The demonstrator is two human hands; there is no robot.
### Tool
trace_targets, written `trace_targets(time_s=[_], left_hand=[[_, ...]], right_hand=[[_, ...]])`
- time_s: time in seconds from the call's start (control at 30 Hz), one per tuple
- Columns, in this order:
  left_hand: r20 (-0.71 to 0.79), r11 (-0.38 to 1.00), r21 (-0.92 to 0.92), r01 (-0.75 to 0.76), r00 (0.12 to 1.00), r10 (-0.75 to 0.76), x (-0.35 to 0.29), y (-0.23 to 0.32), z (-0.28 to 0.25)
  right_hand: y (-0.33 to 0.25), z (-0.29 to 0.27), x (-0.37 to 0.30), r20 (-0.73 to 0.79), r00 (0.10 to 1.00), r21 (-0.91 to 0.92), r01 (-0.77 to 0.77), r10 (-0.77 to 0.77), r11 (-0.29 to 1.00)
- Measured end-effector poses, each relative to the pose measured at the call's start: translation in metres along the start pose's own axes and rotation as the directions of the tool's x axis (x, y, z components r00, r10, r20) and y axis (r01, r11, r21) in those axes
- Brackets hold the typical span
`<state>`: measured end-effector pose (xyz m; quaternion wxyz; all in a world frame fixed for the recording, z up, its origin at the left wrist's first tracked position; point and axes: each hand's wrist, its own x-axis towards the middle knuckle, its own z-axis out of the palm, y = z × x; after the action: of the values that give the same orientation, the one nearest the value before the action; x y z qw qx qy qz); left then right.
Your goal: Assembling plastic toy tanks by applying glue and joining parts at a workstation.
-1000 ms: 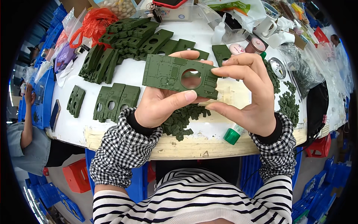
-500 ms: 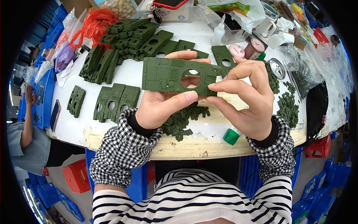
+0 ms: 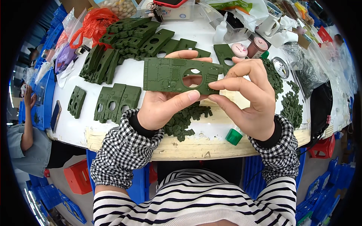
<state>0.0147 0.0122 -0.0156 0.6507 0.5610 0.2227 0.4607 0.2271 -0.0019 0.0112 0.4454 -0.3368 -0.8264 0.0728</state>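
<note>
A dark green plastic model tank hull (image 3: 160, 75), with a large round hole, is held nearly level above the table. My left hand (image 3: 160, 107) grips it from below, thumb on the near edge beside the hole and fingers behind the far edge. At the right end, my right hand (image 3: 252, 98) is in a pinch, its index fingertip on the hull's near corner and its thumb just under it. Any small part between those fingertips is hidden. Beneath lies a heap of small green pieces (image 3: 181, 126). Several matching hulls (image 3: 113, 103) rest left of my left wrist.
More hulls (image 3: 139, 39) are piled at the back left near a red plastic bag (image 3: 94, 26). A green-capped bottle (image 3: 233, 136) lies by the front edge. Small green parts (image 3: 291, 111) are heaped at right. A dropper bottle (image 3: 220, 32) stands behind. Another person's hand (image 3: 29, 97) shows far left.
Both hands hold nearly the same pose. My right index fingertip and thumb have shifted very slightly to the left at the hull's corner.
</note>
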Motion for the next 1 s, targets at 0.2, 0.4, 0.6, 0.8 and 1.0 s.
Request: trace_targets(time_s=[0.2, 0.4, 0.6, 0.8, 1.0], left_hand=[[-0.02, 0.999, -0.049, -0.004, 1.0, 0.003, 0.0, 0.0, 0.0], [-0.035, 0.994, -0.111, -0.012, 0.999, 0.008, 0.001, 0.004, 0.007], [-0.054, 0.992, -0.125, -0.017, 0.998, 0.01, 0.0, 0.003, 0.007], [-0.067, 0.994, -0.11, -0.023, 0.998, 0.016, -0.001, 0.003, 0.008], [-0.046, 0.994, -0.099, -0.043, 0.998, 0.039, 0.0, 0.0, 0.006]], right_hand=[[0.001, 0.003, 0.0, -0.056, 0.998, -0.012, 0.03, -0.03, 0.999], [0.001, 0.004, -0.004, -0.109, 0.992, -0.063, 0.052, -0.058, 0.997], [-0.001, 0.005, -0.004, -0.104, 0.987, -0.151, 0.105, -0.122, 0.983], [-0.003, 0.004, -0.003, -0.091, 0.989, -0.142, 0.103, -0.117, 0.984], [0.0, 0.006, -0.003, -0.108, 0.993, -0.036, 0.053, -0.057, 0.998]])
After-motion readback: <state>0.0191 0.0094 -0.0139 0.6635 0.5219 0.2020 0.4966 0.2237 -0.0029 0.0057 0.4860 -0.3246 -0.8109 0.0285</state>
